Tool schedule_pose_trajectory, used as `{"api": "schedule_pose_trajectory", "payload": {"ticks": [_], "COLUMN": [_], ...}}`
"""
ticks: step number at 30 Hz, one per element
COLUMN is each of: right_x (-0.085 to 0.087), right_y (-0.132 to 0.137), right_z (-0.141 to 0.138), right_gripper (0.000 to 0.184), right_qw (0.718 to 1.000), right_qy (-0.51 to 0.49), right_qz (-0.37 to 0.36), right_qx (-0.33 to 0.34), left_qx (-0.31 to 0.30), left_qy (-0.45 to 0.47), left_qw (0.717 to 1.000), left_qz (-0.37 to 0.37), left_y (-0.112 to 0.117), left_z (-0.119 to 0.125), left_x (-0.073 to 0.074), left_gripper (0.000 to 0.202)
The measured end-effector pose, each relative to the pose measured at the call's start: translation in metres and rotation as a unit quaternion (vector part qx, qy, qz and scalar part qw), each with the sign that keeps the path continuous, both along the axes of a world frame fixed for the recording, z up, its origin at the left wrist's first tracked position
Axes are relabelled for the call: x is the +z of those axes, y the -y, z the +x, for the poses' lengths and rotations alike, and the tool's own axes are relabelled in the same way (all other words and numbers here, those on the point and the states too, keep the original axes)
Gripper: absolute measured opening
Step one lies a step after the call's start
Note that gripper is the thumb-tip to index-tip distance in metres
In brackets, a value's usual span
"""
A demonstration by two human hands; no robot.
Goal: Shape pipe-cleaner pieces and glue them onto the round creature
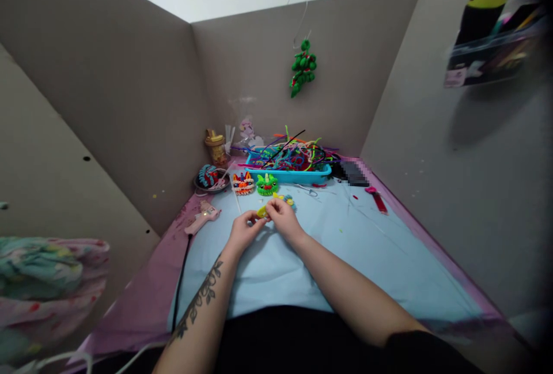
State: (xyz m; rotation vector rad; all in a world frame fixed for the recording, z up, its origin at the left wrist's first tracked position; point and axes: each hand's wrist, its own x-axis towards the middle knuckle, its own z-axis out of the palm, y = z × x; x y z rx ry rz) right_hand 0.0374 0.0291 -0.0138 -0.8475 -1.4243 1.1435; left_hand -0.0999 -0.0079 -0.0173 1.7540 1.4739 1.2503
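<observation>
Both hands meet over the pale blue table cover. My left hand [245,230] is closed, its thumb and fingers pinching a small yellow fuzzy piece [261,211] that looks like bent pipe cleaner. From the other side my right hand [284,219] is closed on the same piece, and its fingers partly hide it. Just beyond the right hand lies a yellow and blue fuzzy figure [288,201], partly covered. Farther back sit an orange and white animal head [243,184] and a green one [267,185], side by side.
A blue basket [298,177] overflows with colourful pipe cleaners. Scissors [307,190] lie before it. To the left are a pink glue gun [203,216] and a dark bowl [211,182]. A red-handled tool [380,201] lies right. Grey panels enclose the table; a green figure [304,68] hangs behind.
</observation>
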Motion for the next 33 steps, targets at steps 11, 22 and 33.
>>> {"api": "schedule_pose_trajectory", "payload": {"ticks": [11, 22, 33], "right_x": [-0.004, -0.01, -0.005], "right_y": [-0.001, -0.003, 0.001], "right_z": [-0.005, -0.007, -0.005], "right_gripper": [0.019, 0.018, 0.014], "right_qw": [0.999, 0.998, 1.0], "right_qy": [-0.043, -0.043, 0.004], "right_qz": [-0.014, -0.036, -0.02], "right_qx": [0.004, 0.016, 0.008], "left_qx": [0.009, 0.042, 0.055], "left_qy": [0.046, 0.043, 0.026], "left_qw": [0.999, 0.998, 0.998], "left_qz": [-0.025, -0.007, 0.021], "left_y": [0.002, 0.001, 0.0], "left_z": [0.002, 0.001, -0.003], "left_x": [0.007, 0.007, 0.005], "left_gripper": [0.024, 0.019, 0.026]}}
